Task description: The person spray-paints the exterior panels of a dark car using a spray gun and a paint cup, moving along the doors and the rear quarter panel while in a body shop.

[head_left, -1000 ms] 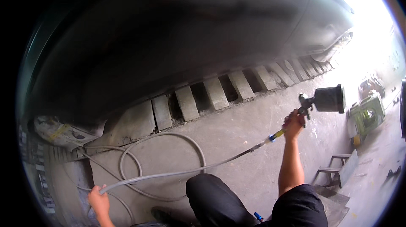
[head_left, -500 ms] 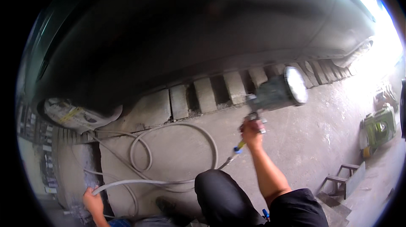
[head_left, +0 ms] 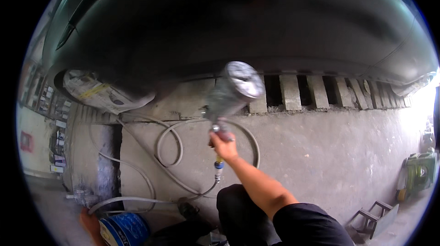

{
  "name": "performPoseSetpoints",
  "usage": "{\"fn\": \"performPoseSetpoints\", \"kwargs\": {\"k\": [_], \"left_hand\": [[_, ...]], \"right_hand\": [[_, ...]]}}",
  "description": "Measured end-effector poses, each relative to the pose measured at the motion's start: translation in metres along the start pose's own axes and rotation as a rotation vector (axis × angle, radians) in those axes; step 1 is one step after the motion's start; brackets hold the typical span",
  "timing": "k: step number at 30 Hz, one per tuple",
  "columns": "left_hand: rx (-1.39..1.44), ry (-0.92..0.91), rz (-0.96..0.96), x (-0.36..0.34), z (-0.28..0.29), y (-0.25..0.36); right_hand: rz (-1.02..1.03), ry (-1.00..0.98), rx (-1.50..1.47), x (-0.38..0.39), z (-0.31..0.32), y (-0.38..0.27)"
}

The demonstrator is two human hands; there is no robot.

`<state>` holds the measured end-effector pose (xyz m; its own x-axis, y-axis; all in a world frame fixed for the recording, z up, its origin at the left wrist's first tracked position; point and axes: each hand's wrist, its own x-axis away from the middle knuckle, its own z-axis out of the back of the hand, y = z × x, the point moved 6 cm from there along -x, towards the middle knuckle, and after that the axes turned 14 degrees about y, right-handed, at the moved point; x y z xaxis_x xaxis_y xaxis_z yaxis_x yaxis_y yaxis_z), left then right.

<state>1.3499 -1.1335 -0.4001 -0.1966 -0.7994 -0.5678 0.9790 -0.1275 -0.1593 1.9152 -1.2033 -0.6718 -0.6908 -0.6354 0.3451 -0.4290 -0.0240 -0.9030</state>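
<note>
In the middle, my right hand (head_left: 223, 145) is closed round the handle of a paint spray gun (head_left: 231, 90), whose large cup, blurred by motion, points up in front of a dark car body (head_left: 275, 21). A hose fitting (head_left: 219, 170) in yellow and blue hangs below the grip, joined to a grey air hose (head_left: 256, 147) that loops over the concrete floor (head_left: 330, 150). At the lower left my left hand (head_left: 89, 223) is closed on the hose, beside a blue bucket (head_left: 130, 227). My knee shows at the bottom.
Paper and tape cover the wheel (head_left: 105, 92) at the left. Concrete slats (head_left: 291, 92) with dark gaps run beneath the car. A green machine (head_left: 417, 177) and a metal step stool (head_left: 376, 218) stand at the right. Small items (head_left: 57, 150) line the far left.
My right hand and the spray gun have swung leftward to the middle. The view has turned toward the left, and the blue bucket has come into view beside my left hand.
</note>
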Motion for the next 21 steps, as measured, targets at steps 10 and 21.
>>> {"fn": "performPoseSetpoints", "kwargs": {"k": [10,21], "left_hand": [[0.126,-0.192,-0.058,-0.016,-0.061,0.189],[0.275,-0.26,-0.178,-0.008,-0.062,0.33]], "right_hand": [[0.433,0.792,-0.32,0.003,0.379,-0.106],[0.443,1.213,-0.161,0.019,0.53,-0.159]]}}
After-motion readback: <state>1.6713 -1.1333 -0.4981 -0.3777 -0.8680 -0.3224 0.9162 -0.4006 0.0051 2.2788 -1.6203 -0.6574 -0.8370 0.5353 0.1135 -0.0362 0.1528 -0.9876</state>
